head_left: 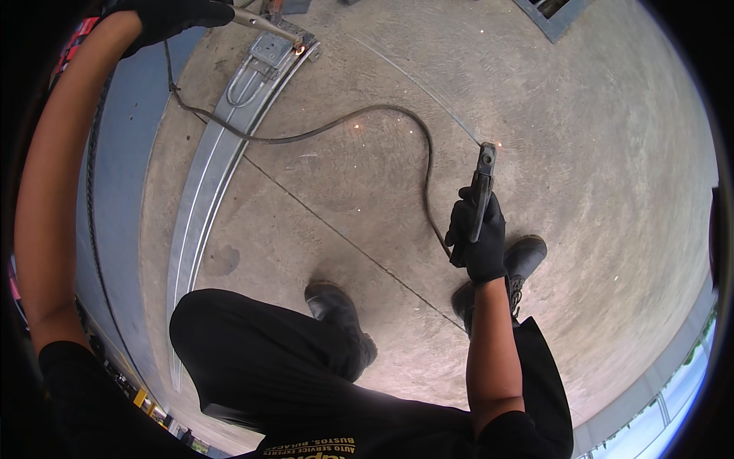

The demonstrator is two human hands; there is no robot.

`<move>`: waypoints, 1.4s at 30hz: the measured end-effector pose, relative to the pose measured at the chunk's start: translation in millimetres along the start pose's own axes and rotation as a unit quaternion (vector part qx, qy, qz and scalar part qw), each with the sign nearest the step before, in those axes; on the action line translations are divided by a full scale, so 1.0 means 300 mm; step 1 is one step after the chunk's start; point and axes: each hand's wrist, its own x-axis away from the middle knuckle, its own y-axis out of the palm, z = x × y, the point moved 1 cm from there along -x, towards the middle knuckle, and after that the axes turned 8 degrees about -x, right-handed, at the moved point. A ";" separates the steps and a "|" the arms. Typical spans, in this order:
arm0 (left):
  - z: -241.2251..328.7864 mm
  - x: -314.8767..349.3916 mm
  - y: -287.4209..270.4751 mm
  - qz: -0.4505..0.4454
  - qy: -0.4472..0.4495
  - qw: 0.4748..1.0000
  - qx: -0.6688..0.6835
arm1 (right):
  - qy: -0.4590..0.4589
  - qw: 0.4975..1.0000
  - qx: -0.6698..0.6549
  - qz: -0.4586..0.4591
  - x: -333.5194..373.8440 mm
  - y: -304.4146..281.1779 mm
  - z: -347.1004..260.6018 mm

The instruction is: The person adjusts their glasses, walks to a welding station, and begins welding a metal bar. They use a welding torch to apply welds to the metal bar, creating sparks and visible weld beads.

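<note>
My right hand (480, 237), in a black glove, is closed around a welding electrode holder (485, 172). A long thin welding rod (417, 83) sticks out of its jaws toward the upper left, its tip apart from the metal piece. At the upper left, my gloved left hand (172, 19) grips a metal tool with a long handle (261, 23); its kind is unclear. The tool's far end meets a glowing orange spot (300, 50) at the end of a long grey metal beam (200, 191). A plate with a U-shaped bar (246, 86) sits on that beam near the glow.
A dark cable (344, 118) loops over the beam and concrete floor (612, 168) to my right hand. Small sparks dot the floor. My boots (336, 321) stand close by. A blue-grey surface (126, 153) runs along the left; a blue metal frame (556, 23) lies at the top right.
</note>
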 end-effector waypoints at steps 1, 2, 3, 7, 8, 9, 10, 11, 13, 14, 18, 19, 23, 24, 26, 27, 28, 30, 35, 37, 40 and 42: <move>0.000 0.001 0.001 -0.001 -0.005 1.000 -0.004 | 0.002 1.000 -0.001 -0.017 0.000 0.010 0.008; 0.004 -0.003 0.001 -0.002 -0.010 1.000 -0.007 | 0.001 0.999 -0.002 -0.033 -0.002 0.023 0.019; 0.006 -0.007 0.003 -0.003 -0.015 1.000 -0.011 | 0.000 0.999 -0.002 -0.048 -0.003 0.035 0.028; 0.005 -0.012 0.004 -0.008 -0.015 1.000 -0.016 | 0.004 0.999 0.007 -0.049 -0.008 0.065 0.053; 0.002 -0.009 0.004 -0.006 -0.015 1.000 -0.018 | 0.009 0.999 0.026 -0.044 -0.009 0.067 0.055; 0.000 -0.008 0.004 -0.005 -0.015 1.000 -0.020 | 0.010 0.999 0.022 -0.045 -0.010 0.071 0.055; -0.003 -0.004 0.004 0.003 -0.005 1.000 -0.019 | 0.010 0.999 0.019 -0.047 -0.010 0.075 0.056; -0.006 0.000 0.005 0.011 0.006 1.000 -0.018 | 0.010 0.999 0.014 -0.051 -0.010 0.077 0.055; -0.009 -0.002 0.009 0.014 0.017 1.000 -0.019 | 0.011 0.998 0.021 -0.050 -0.010 0.082 0.053; -0.011 -0.008 0.011 0.009 0.016 1.000 -0.021 | 0.011 0.998 0.023 -0.051 -0.009 0.084 0.053; -0.017 -0.022 0.020 0.010 0.011 1.000 -0.012 | 0.009 0.999 0.006 -0.053 -0.010 0.087 0.053; -0.017 -0.021 0.021 0.011 0.008 1.000 -0.014 | 0.009 0.999 0.006 -0.054 -0.010 0.087 0.054; -0.004 -0.009 0.011 0.010 0.000 1.000 -0.018 | 0.010 0.999 0.001 -0.054 -0.011 0.088 0.057; 0.003 -0.002 0.007 0.008 -0.001 1.000 -0.018 | 0.006 0.998 -0.012 -0.059 -0.010 0.088 0.055; 0.016 0.006 0.000 -0.016 -0.030 0.999 -0.024 | 0.007 0.997 -0.034 -0.066 -0.007 0.084 0.049; 0.020 0.004 -0.006 -0.028 -0.045 0.998 -0.027 | 0.015 0.995 -0.067 -0.067 -0.002 0.075 0.041; 0.023 0.025 -0.002 0.035 0.018 0.999 0.008 | 0.006 0.998 -0.038 -0.046 -0.001 0.065 0.032; 0.023 0.020 -0.002 0.001 0.012 1.000 -0.007 | -0.006 1.000 -0.017 -0.005 -0.003 0.042 0.013; -0.001 0.011 0.001 0.007 0.008 1.000 0.002 | -0.012 0.998 -0.048 0.025 0.004 0.001 -0.004; -0.006 0.008 0.003 0.009 0.008 1.000 0.005 | -0.007 0.999 -0.033 0.019 0.003 0.005 0.003; -0.006 -0.008 0.012 0.010 0.002 1.000 -0.004 | 0.016 0.999 -0.028 -0.018 0.003 0.034 0.023; -0.011 -0.013 0.017 0.013 0.002 1.000 -0.008 | 0.021 0.999 -0.021 -0.031 0.007 0.057 0.035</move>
